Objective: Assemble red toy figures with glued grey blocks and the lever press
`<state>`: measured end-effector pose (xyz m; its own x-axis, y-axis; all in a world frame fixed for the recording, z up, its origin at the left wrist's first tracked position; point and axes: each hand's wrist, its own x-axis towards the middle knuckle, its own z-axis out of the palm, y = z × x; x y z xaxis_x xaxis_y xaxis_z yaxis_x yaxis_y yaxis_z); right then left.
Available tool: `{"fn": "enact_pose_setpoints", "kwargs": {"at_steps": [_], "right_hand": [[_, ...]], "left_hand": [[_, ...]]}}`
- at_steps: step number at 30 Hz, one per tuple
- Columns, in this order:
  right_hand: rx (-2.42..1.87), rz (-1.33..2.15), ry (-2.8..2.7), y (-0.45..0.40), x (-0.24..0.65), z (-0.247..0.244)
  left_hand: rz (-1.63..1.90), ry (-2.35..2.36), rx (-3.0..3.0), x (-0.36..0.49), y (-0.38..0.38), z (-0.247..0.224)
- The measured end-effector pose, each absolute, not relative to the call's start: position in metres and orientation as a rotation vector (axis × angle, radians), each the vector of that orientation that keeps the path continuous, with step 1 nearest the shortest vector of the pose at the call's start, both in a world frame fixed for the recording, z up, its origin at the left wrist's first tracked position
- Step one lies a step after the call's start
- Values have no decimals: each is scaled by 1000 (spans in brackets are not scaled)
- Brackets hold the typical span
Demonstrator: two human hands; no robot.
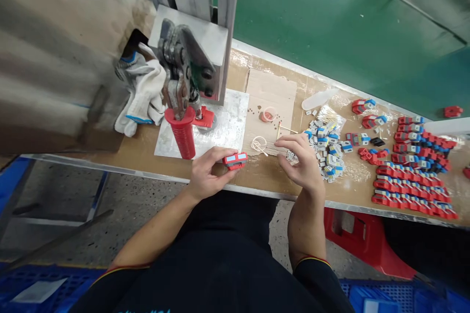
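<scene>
1. Head view, holding well: red piece [235,160] sits over the bench [268,178], near its front edge. Best kept level, as now, gripped by its ends so the pale blue and grey faces stay clear of fingers. Steady pinch should do; looks like hard plastic, so no need to squeeze.
2. Head view, reach: small parts look light and jumbled; picking one at a time from the edge of the pile would avoid scattering. Watch the little cup [269,114] on the cardboard [253,122]; a sleeve or knuckle could tip it.
3. Head view, left hand [211,173]: thumb and fingers pinching the red piece, left of the white ring [259,145].
4. Head view, right hand [301,159]: thumb and fingers spread, nothing seen between them. Just beside the pile of small parts [328,149]; thin sticks [289,129] lie by the fingertips, contact can't tell.
5. Head view, around: red-handled clamp [181,132] at left, rows of red pieces [407,188] far right.
</scene>
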<state>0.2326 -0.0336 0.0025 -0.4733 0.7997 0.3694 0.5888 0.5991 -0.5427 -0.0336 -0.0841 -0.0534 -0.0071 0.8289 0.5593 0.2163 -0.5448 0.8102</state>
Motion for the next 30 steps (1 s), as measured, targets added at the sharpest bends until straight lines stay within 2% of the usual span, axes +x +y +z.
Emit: {"fn": "enact_pose_setpoints", "kwargs": {"at_steps": [6,15,20,23,30], "right_hand": [[-1020,588,-2283,-28,222,-9],[-1043,416,-2200,-18,200,-5],[-1055,364,-1830,-41,199,11],[-932,390,-1660,-60,185,20],[-852,527,-1743,-70,159,18]], "left_hand": [[1564,1098,1774,-34,-85,-54],[1572,1101,1773,-33,-85,-55],[1583,1065,1761,-32,-84,-56],[1597,1036,1747,-31,-84,-56],[1568,1018,1749,-33,-85,-54]]}}
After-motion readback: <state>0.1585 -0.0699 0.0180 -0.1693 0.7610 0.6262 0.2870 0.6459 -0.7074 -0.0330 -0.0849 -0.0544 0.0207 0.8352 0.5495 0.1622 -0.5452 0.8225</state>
